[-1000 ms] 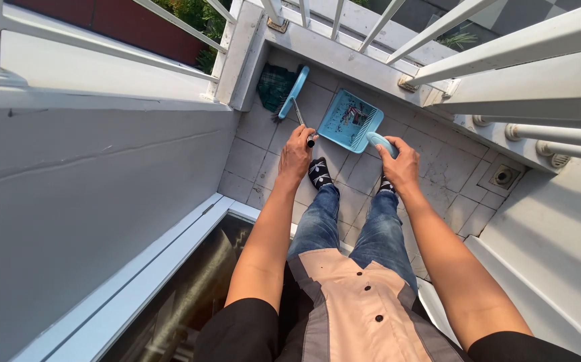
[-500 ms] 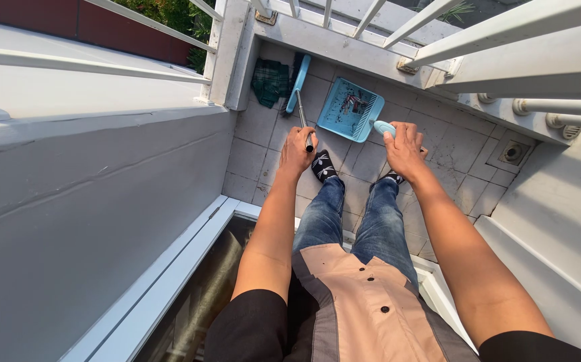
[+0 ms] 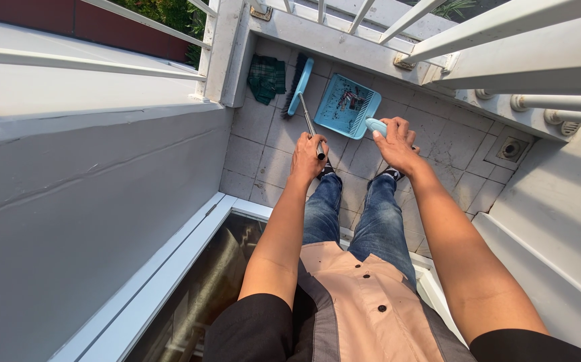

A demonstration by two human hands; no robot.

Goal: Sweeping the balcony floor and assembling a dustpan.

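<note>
— Since the earlier frames, what is seen to have shifted?

— Both hands are found a little further right, and the broom head is tilted closer to the dustpan, while the green cloth is left in the corner as before.

— How is the left hand engaged?

— Its grip is closed fully round the top of the thin metal broom handle, with the black end cap just showing beside the fingers. Below and ahead of that grip, the blue broom head is rested on the tiled floor, bristles toward the cloth. Held so high, the long handle can be worked while standing.

— And the right hand?

— Its grip is wrapped shut over the pale blue handle of the dustpan. The pan is laid just ahead of that grip and to its left, flat on the tiles, apparently so that the dark debris already gathered in it is kept from spilling.

— What is found around them?

— Socked feet are seen directly beneath both grips, a floor drain well to the right, and white railings beyond the pan.
</note>
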